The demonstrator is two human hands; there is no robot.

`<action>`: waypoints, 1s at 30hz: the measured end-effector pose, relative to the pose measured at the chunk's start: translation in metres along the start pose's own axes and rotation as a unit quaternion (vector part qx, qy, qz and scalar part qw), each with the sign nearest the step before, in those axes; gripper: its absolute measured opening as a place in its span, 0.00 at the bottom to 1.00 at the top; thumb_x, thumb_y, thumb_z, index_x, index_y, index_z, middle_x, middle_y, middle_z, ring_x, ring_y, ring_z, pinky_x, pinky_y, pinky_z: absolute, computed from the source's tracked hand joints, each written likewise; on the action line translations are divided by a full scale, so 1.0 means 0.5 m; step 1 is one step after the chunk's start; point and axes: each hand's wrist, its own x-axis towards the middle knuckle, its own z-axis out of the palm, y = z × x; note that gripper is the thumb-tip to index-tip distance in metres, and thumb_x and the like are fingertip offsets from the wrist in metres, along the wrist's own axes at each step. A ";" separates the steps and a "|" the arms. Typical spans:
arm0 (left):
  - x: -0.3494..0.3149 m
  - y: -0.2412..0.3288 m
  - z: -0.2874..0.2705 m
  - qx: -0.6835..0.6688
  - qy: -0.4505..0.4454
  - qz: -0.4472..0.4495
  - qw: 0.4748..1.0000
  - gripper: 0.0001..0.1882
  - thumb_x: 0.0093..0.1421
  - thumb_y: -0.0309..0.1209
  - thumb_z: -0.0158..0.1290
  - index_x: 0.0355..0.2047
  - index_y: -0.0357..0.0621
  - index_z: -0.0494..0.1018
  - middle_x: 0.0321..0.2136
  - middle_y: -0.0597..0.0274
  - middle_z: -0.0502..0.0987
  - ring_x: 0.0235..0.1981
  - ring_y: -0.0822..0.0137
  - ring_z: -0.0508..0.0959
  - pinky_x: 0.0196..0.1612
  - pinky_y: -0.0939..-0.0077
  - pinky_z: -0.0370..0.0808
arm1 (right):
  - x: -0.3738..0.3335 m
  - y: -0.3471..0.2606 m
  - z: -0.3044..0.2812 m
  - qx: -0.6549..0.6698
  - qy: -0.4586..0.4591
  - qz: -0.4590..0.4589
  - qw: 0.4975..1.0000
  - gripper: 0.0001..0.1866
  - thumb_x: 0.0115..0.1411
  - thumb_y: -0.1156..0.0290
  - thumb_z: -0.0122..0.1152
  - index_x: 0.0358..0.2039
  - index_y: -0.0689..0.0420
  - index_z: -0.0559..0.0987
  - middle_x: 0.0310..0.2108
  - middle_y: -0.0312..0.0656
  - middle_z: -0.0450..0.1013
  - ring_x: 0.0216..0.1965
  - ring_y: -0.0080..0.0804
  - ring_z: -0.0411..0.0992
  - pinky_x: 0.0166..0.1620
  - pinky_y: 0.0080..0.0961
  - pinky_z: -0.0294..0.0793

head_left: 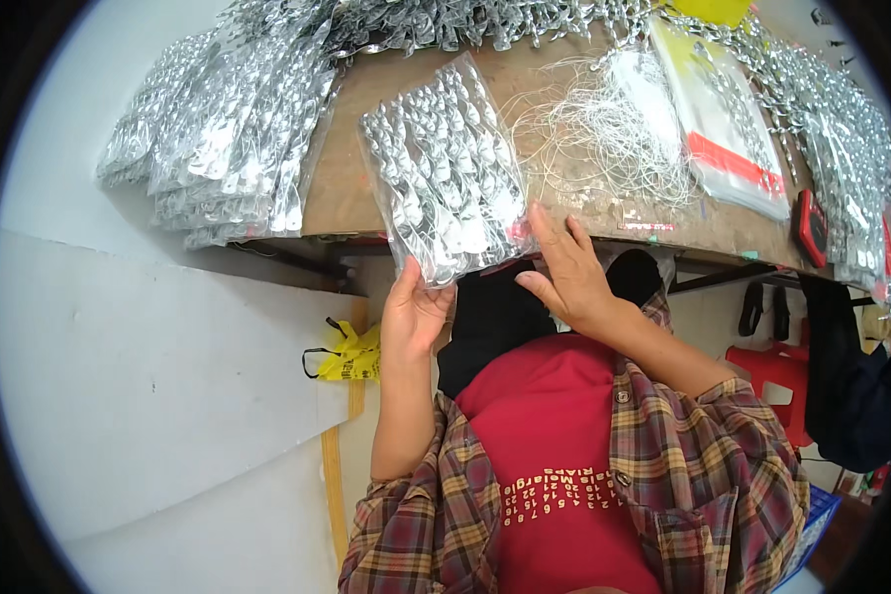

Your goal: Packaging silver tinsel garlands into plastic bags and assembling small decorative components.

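A clear plastic bag (445, 163) filled with rows of shiny silver twisted strips lies at the table's near edge, its lower end jutting out over the edge. My left hand (418, 315) grips the bag's lower left corner, thumb on top and fingers partly hidden beneath. Along the bag's lower right side is my right hand (572, 272), its fingers stretched out and thumb apart. Those fingertips lie at the bag's edge; whether they press on it I cannot tell.
Filled bags (233, 139) are piled at the table's left. Right of centre lie a tangle of thin white strings (619, 129) and a stack of flat clear bags (728, 119). Silver twisted strips (846, 168) hang over the right edge beside a red and black device (812, 230).
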 end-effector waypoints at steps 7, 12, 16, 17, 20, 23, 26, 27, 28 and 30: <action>-0.027 -0.034 0.014 -0.058 -0.021 0.047 0.997 0.20 0.62 0.40 0.51 0.51 0.46 0.66 0.46 0.62 0.73 0.47 0.63 0.73 0.48 0.64 0.72 | -0.071 0.001 -0.048 0.430 -0.029 0.179 0.885 0.25 0.62 0.71 0.51 0.58 0.60 0.58 0.52 0.49 0.66 0.47 0.32 0.68 0.50 0.29 0.67; -0.038 -0.087 0.020 0.075 -0.004 0.050 0.996 0.22 0.61 0.41 0.52 0.53 0.48 0.64 0.47 0.63 0.70 0.49 0.64 0.69 0.55 0.61 0.63 | -0.053 0.012 0.002 0.609 -0.208 0.342 0.685 0.17 0.62 0.69 0.53 0.50 0.57 0.66 0.32 0.41 0.74 0.27 0.22 0.70 0.35 0.19 0.70; -0.031 -0.099 0.048 0.112 0.023 0.069 0.991 0.20 0.61 0.39 0.51 0.50 0.45 0.65 0.46 0.65 0.70 0.48 0.66 0.68 0.54 0.61 0.63 | 0.007 -0.013 0.059 0.743 -0.180 0.368 0.529 0.15 0.62 0.68 0.54 0.48 0.57 0.69 0.29 0.38 0.73 0.26 0.22 0.70 0.34 0.19 0.69; -0.032 -0.098 0.051 0.114 0.023 0.069 0.991 0.20 0.61 0.39 0.51 0.50 0.45 0.65 0.46 0.65 0.70 0.48 0.66 0.68 0.54 0.61 0.63 | 0.012 -0.010 0.073 0.762 -0.164 0.373 0.503 0.14 0.62 0.67 0.54 0.47 0.57 0.70 0.28 0.36 0.73 0.26 0.21 0.69 0.34 0.19 0.69; -0.036 -0.093 0.060 0.133 -0.005 0.059 0.989 0.20 0.61 0.39 0.51 0.49 0.43 0.65 0.47 0.64 0.69 0.49 0.67 0.67 0.55 0.61 0.62 | 0.003 -0.005 0.080 0.784 -0.130 0.387 0.467 0.10 0.62 0.68 0.54 0.41 0.58 0.74 0.25 0.33 0.72 0.26 0.19 0.69 0.33 0.18 0.69; -0.028 -0.098 0.064 0.118 0.054 0.075 0.989 0.20 0.61 0.40 0.51 0.49 0.42 0.65 0.48 0.63 0.69 0.50 0.66 0.67 0.56 0.60 0.61 | -0.038 0.039 0.047 0.713 -0.101 0.373 0.585 0.08 0.61 0.69 0.54 0.37 0.59 0.76 0.25 0.34 0.72 0.26 0.19 0.68 0.33 0.14 0.67; -0.020 -0.089 0.051 0.102 0.045 0.084 0.990 0.20 0.62 0.40 0.50 0.49 0.41 0.65 0.48 0.61 0.68 0.50 0.64 0.67 0.57 0.60 0.60 | -0.103 0.110 -0.015 0.559 -0.047 0.346 0.752 0.08 0.61 0.69 0.54 0.35 0.61 0.75 0.25 0.34 0.71 0.27 0.19 0.68 0.33 0.14 0.66; -0.020 -0.084 0.052 0.094 0.037 0.085 0.991 0.20 0.62 0.40 0.50 0.49 0.41 0.64 0.48 0.61 0.68 0.50 0.63 0.67 0.57 0.59 0.60 | -0.140 0.145 -0.025 0.493 -0.007 0.359 0.792 0.09 0.61 0.69 0.54 0.35 0.61 0.76 0.24 0.34 0.71 0.26 0.19 0.67 0.32 0.15 0.66; -0.019 -0.078 0.052 0.085 0.030 0.088 0.992 0.20 0.62 0.39 0.50 0.50 0.41 0.64 0.49 0.61 0.68 0.50 0.63 0.67 0.58 0.59 0.60 | -0.191 0.191 -0.028 0.446 0.037 0.383 0.808 0.09 0.60 0.69 0.55 0.35 0.61 0.77 0.22 0.34 0.71 0.24 0.19 0.67 0.30 0.16 0.66; -0.030 -0.066 0.050 0.076 0.038 0.105 0.991 0.22 0.62 0.38 0.49 0.53 0.42 0.61 0.50 0.60 0.67 0.51 0.62 0.67 0.58 0.58 0.60 | -0.326 0.296 -0.029 0.300 0.086 0.447 0.838 0.10 0.58 0.68 0.54 0.32 0.63 0.77 0.24 0.38 0.72 0.24 0.23 0.68 0.30 0.19 0.66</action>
